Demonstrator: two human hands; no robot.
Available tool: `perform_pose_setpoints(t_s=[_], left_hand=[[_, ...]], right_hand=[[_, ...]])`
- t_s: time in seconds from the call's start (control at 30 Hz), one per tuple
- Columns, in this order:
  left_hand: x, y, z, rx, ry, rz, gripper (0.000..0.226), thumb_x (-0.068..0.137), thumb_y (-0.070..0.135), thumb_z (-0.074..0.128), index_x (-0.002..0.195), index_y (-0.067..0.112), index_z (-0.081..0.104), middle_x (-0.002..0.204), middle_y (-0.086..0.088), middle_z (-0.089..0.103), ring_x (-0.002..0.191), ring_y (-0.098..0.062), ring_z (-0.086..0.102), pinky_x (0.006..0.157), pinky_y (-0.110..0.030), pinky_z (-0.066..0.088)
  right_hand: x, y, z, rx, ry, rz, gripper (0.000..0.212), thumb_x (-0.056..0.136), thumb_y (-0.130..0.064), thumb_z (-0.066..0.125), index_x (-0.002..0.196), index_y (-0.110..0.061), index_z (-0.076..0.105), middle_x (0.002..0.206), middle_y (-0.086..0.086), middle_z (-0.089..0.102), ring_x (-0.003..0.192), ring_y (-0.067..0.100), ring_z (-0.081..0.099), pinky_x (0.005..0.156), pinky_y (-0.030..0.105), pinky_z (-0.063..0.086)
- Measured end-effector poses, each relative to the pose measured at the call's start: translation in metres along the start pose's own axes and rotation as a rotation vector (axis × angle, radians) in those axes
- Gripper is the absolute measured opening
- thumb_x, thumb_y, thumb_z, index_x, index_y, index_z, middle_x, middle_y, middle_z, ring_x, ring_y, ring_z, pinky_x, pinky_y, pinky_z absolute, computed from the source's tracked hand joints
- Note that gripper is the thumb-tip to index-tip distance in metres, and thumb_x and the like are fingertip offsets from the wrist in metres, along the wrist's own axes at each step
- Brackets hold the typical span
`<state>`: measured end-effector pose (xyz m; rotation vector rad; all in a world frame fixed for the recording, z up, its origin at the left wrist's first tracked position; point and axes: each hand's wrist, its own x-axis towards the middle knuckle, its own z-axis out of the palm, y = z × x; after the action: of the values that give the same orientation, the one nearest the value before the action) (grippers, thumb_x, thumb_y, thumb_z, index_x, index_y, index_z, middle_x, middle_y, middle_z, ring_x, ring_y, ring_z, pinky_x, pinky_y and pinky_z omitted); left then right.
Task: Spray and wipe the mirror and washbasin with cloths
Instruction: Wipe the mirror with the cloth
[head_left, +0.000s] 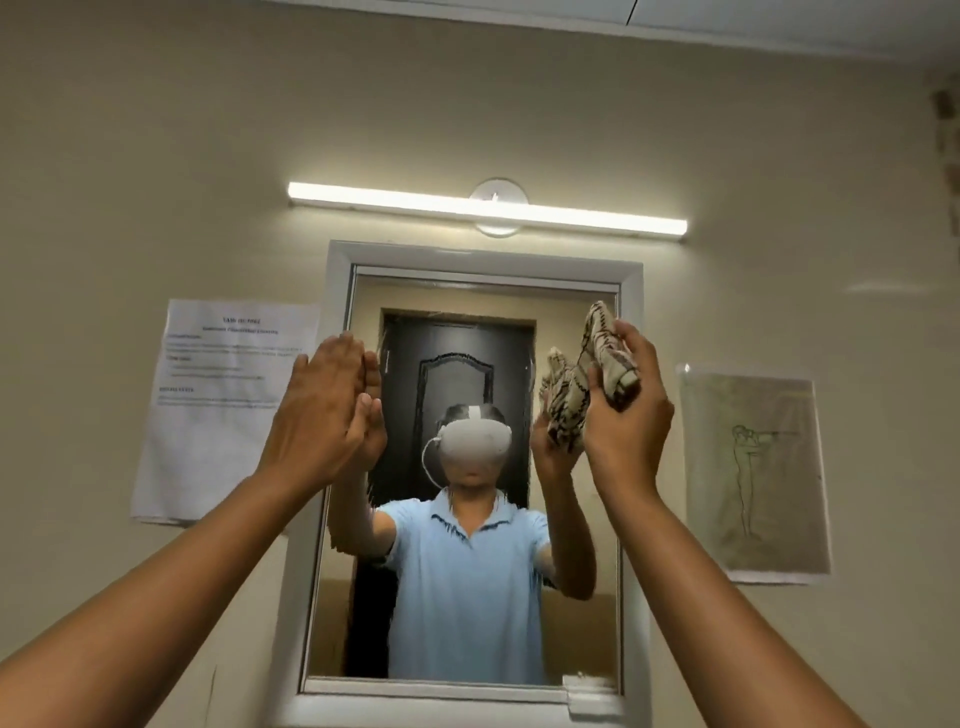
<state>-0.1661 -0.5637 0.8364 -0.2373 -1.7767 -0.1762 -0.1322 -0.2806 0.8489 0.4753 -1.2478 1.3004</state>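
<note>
A white-framed mirror (467, 597) hangs on the beige wall straight ahead. My right hand (626, 415) grips a crumpled beige and brown patterned cloth (605, 358) against the glass near the mirror's upper right edge. My left hand (322, 410) is flat, fingers straight, and rests on the glass at the upper left edge. The mirror reflects a person in a light blue shirt with both arms raised, and a dark door behind. The washbasin and any spray bottle are out of view.
A lit tube lamp (488, 210) runs above the mirror. A printed paper sheet (208, 415) is stuck to the wall on the left, a sketch in a plastic sleeve (753, 473) on the right.
</note>
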Motion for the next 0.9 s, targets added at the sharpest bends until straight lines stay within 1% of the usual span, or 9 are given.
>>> perform_pose_setpoints(t_s=[0.07, 0.17, 0.27, 0.37, 0.43, 0.5, 0.57, 0.63, 0.9], left_hand=[[0.013, -0.012, 0.003, 0.016, 0.017, 0.014, 0.067, 0.094, 0.034, 0.033, 0.154, 0.015, 0.01, 0.162, -0.004, 0.008, 0.148, -0.014, -0.002, 0.122, -0.041, 0.003], [0.032, -0.028, 0.007, 0.033, 0.027, 0.027, 0.067, 0.096, 0.036, 0.029, 0.154, 0.019, 0.001, 0.162, 0.002, -0.005, 0.147, -0.01, -0.012, 0.121, -0.034, -0.007], [0.044, -0.04, 0.014, 0.041, 0.024, 0.057, 0.065, 0.097, 0.038, 0.024, 0.154, 0.02, -0.002, 0.162, 0.001, -0.008, 0.148, -0.011, -0.013, 0.12, -0.03, -0.012], [0.045, -0.047, 0.019, 0.029, 0.059, 0.104, 0.062, 0.098, 0.035, 0.021, 0.154, 0.016, 0.004, 0.163, -0.002, -0.002, 0.15, -0.016, -0.005, 0.122, -0.035, -0.004], [0.044, -0.05, 0.021, 0.018, 0.082, 0.145, 0.06, 0.098, 0.032, 0.02, 0.154, 0.014, 0.007, 0.163, -0.004, 0.001, 0.151, -0.017, 0.0, 0.123, -0.039, 0.003], [0.044, -0.053, 0.022, 0.001, 0.093, 0.169, 0.06, 0.098, 0.029, 0.021, 0.154, 0.014, 0.008, 0.163, -0.004, 0.003, 0.151, -0.017, 0.001, 0.123, -0.04, 0.006], [0.044, -0.055, 0.024, -0.018, 0.106, 0.176, 0.061, 0.096, 0.026, 0.023, 0.154, 0.014, 0.008, 0.163, -0.005, 0.004, 0.151, -0.018, 0.002, 0.123, -0.04, 0.008], [0.044, -0.055, 0.025, -0.035, 0.115, 0.183, 0.062, 0.095, 0.022, 0.027, 0.154, 0.012, 0.01, 0.162, -0.006, 0.006, 0.151, -0.019, 0.003, 0.123, -0.04, 0.008], [0.044, -0.057, 0.026, -0.047, 0.125, 0.193, 0.067, 0.091, 0.014, 0.036, 0.154, 0.009, 0.013, 0.162, -0.008, 0.008, 0.151, -0.02, 0.005, 0.123, -0.041, 0.012]], right_hand=[[0.019, 0.0, 0.007, -0.175, 0.066, -0.162, 0.068, 0.087, 0.006, 0.063, 0.142, -0.031, 0.049, 0.135, 0.001, 0.06, 0.116, 0.019, 0.061, 0.091, 0.038, 0.058], [0.051, 0.002, 0.023, -0.39, 0.148, -0.37, 0.075, 0.081, 0.007, 0.069, 0.146, -0.021, 0.045, 0.141, 0.007, 0.056, 0.125, 0.03, 0.058, 0.098, 0.041, 0.053], [0.072, 0.009, 0.045, -0.568, 0.107, -0.374, 0.076, 0.081, 0.003, 0.071, 0.148, -0.02, 0.043, 0.146, 0.009, 0.051, 0.134, 0.031, 0.049, 0.104, 0.05, 0.049], [0.071, 0.023, 0.065, -0.744, -0.012, -0.337, 0.076, 0.081, 0.002, 0.07, 0.148, -0.02, 0.041, 0.149, 0.008, 0.047, 0.14, 0.03, 0.041, 0.115, 0.047, 0.037], [0.067, 0.03, 0.074, -0.761, -0.041, -0.305, 0.076, 0.082, -0.004, 0.07, 0.149, -0.018, 0.039, 0.156, 0.009, 0.039, 0.148, 0.03, 0.027, 0.123, 0.047, 0.018], [0.062, 0.035, 0.083, -0.741, -0.039, -0.277, 0.074, 0.089, -0.025, 0.067, 0.154, -0.02, 0.031, 0.162, 0.007, 0.028, 0.153, 0.027, 0.014, 0.125, 0.045, 0.002], [0.056, 0.037, 0.092, -0.753, -0.048, -0.282, 0.077, 0.094, -0.054, 0.051, 0.157, -0.023, 0.022, 0.165, 0.007, 0.017, 0.154, 0.024, 0.006, 0.123, 0.042, -0.006], [0.048, 0.034, 0.104, -0.765, -0.07, -0.305, 0.083, 0.091, -0.069, 0.035, 0.159, -0.024, 0.016, 0.166, 0.006, 0.01, 0.154, 0.023, 0.0, 0.124, 0.043, -0.006], [0.009, 0.013, 0.18, -0.764, -0.26, -0.542, 0.081, 0.094, -0.066, 0.035, 0.159, -0.024, 0.012, 0.167, 0.008, -0.002, 0.153, 0.022, -0.009, 0.123, 0.043, -0.009]])
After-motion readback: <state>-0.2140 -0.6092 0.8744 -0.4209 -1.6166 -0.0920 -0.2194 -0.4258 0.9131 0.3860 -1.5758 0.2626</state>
